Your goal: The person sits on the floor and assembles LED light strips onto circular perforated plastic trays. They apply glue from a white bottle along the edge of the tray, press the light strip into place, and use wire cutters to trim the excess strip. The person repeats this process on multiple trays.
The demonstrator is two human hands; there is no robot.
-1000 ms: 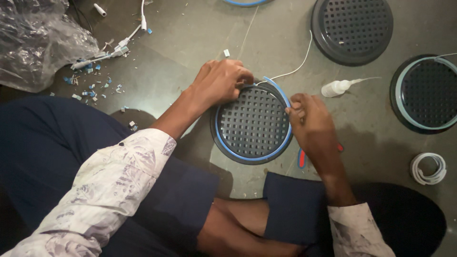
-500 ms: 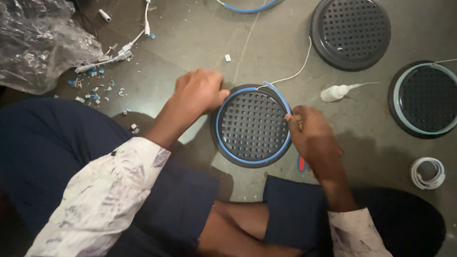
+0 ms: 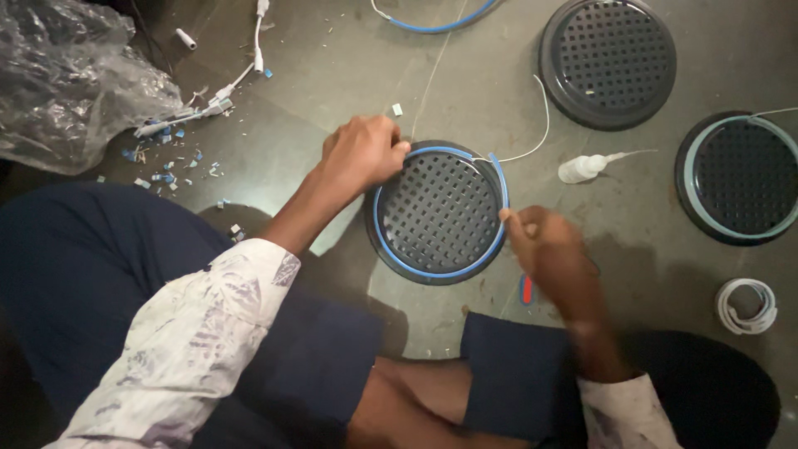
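Note:
A round dark perforated grille (image 3: 439, 213) lies on the floor in front of my crossed legs. A blue strip (image 3: 501, 181) runs around its rim. My left hand (image 3: 363, 155) grips the grille's upper left edge, fingers curled over the rim and strip. My right hand (image 3: 544, 244) pinches the blue strip at the right edge of the grille. A thin white wire (image 3: 539, 125) leads away from the top of the strip.
A small white squeeze bottle (image 3: 587, 167) lies right of the grille. Two more grilles (image 3: 609, 60) (image 3: 740, 177) sit at upper right and right. A coil of white strip (image 3: 746, 305), a red-and-blue tool (image 3: 526, 288), a plastic bag (image 3: 66, 83) and blue scraps (image 3: 166, 162) lie around.
My left hand slid from the grille's top edge down to its upper left edge. My right hand stays on the strip at the right rim.

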